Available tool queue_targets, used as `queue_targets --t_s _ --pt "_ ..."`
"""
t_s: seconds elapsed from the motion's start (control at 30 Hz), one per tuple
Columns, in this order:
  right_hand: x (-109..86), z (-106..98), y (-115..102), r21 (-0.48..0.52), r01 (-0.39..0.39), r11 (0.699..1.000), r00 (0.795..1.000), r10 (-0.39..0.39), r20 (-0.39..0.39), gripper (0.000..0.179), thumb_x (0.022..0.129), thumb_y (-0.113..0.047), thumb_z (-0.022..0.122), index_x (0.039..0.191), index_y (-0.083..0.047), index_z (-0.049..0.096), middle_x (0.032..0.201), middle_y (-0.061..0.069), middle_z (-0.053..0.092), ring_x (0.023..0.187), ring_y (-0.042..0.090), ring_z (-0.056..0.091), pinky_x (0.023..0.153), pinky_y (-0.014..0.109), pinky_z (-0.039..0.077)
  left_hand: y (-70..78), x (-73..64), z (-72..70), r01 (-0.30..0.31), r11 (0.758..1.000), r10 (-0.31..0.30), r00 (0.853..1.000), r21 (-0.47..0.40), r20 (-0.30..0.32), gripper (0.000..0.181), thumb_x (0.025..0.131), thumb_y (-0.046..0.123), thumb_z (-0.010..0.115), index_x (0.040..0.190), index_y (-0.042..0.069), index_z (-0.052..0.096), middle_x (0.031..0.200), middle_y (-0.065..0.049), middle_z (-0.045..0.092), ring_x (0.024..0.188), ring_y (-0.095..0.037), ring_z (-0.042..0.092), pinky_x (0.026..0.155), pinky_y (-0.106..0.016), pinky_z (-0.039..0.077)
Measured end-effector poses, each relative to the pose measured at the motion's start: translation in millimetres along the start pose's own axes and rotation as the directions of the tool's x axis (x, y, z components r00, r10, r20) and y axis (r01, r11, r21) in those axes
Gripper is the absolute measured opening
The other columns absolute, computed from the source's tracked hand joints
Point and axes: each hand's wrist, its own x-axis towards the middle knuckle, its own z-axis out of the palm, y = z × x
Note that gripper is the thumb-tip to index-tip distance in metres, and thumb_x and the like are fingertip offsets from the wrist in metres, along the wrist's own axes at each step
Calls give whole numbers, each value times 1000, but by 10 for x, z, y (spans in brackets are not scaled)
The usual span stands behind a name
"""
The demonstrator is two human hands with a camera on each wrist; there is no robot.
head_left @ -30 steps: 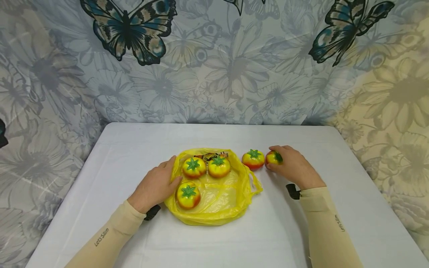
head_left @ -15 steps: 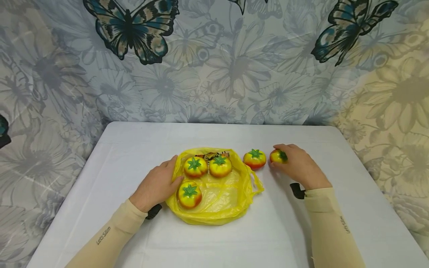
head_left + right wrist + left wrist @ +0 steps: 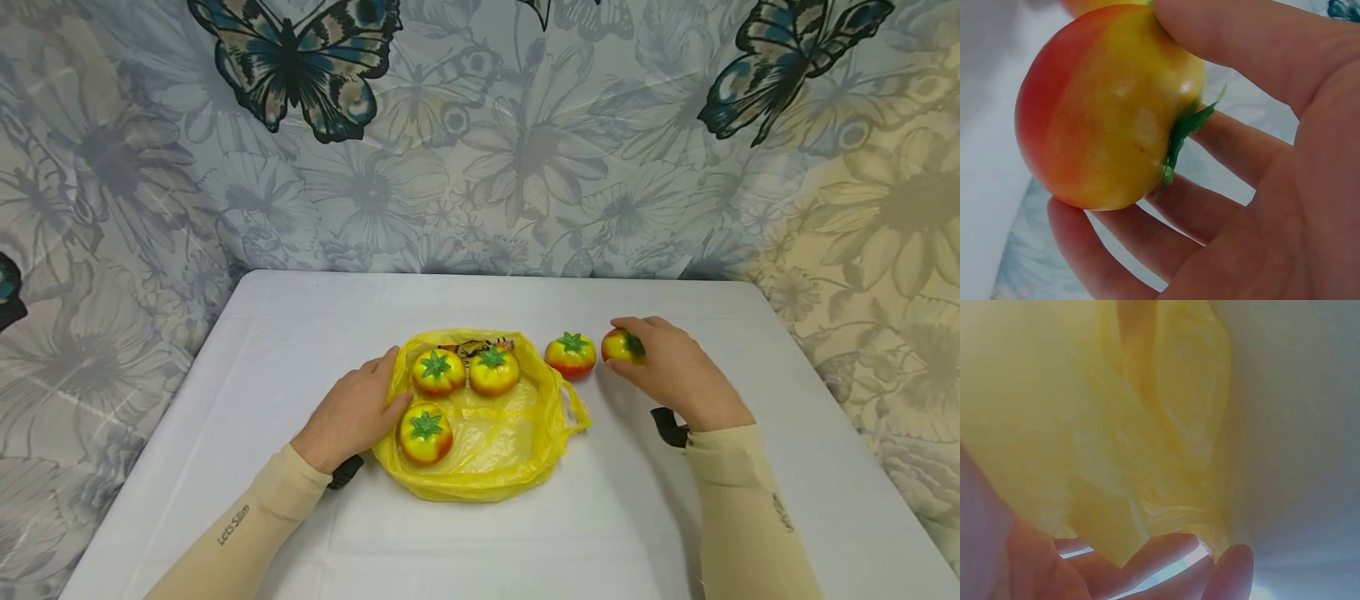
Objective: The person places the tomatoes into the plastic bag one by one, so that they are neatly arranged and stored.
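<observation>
Flower-and-butterfly backdrop (image 3: 525,167), white cloth-covered table (image 3: 480,550), left hand (image 3: 352,412) pinching a yellow plastic bag (image 3: 491,446) by its edge, three round yellow-red tomatoes with green tops (image 3: 426,435) inside near that hand, right hand (image 3: 678,367) gripping a fourth tomato (image 3: 619,346), a fifth tomato (image 3: 570,358) between right hand and bag

From my console I'm seeing a white table (image 3: 315,302) standing before a grey floral backdrop (image 3: 525,158). A blue-and-black butterfly print (image 3: 291,62) is showing at far left, a second butterfly (image 3: 793,62) at far right, and a yellow tint (image 3: 911,208) is covering the right side.
</observation>
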Motion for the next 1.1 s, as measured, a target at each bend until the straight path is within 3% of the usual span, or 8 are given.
queue_targets --t_s 0.17,0.53,0.8,1.1 --pt "-68 -60 -109 4 8 1000 1000 -9 3 70 103 -40 74 162 -12 50 159 29 49 141 53 51 114 74 43 -15 1 11 -4 1000 4 1000 -1 -3 75 109 32 63 166 -7 33 152 -34 57 132 -50 65 113 -61 53" --pt "-216 -38 -516 -2 111 994 994 -111 -23 66 101 -32 78 160 -15 54 152 19 58 134 43 61 110 67 52 -30 1 12 1 1000 -1 1000 10 -2 75 109 33 63 166 -6 33 151 -34 58 130 -50 66 112 -60 54" --pt "-322 34 -777 -37 217 975 974 -219 -59 64 98 -26 82 156 -14 58 147 14 62 129 37 65 106 60 57 -12 18 -5 -4 1000 4 1000 2 15 74 109 30 62 166 -6 33 153 -33 57 131 -50 65 113 -60 53" --pt "-345 145 -1116 -62 304 951 949 -308 -65 65 95 -31 86 154 -15 62 144 10 65 127 32 67 106 54 59 -33 13 11 -17 1000 17 1000 19 1 73 108 29 63 165 -8 34 152 -33 58 129 -50 66 112 -60 54"
